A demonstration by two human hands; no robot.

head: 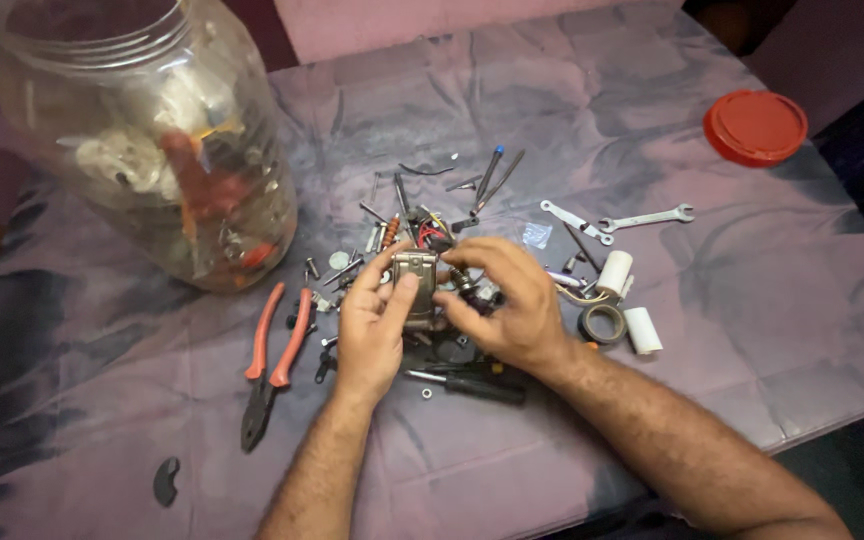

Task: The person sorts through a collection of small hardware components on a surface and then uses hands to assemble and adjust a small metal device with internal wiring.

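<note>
My left hand (372,325) grips a small silver metal box-like part (415,272), thumb on its front. Next to it, my right hand (502,300) pinches a small dark piece at that part's right side, over a heap of screws, bits and wires (422,225). A black-handled screwdriver (472,385) lies just below both hands. Orange-handled pliers (274,360) rest to the left of my left hand.
A large clear plastic jar (142,140) with tools inside stands at the back left. Its red lid (755,127) lies far right. Two spanners (622,220), white cylinders (627,300) and a tape roll (604,322) lie right of my hands. A dark curved piece (166,480) lies near the front left.
</note>
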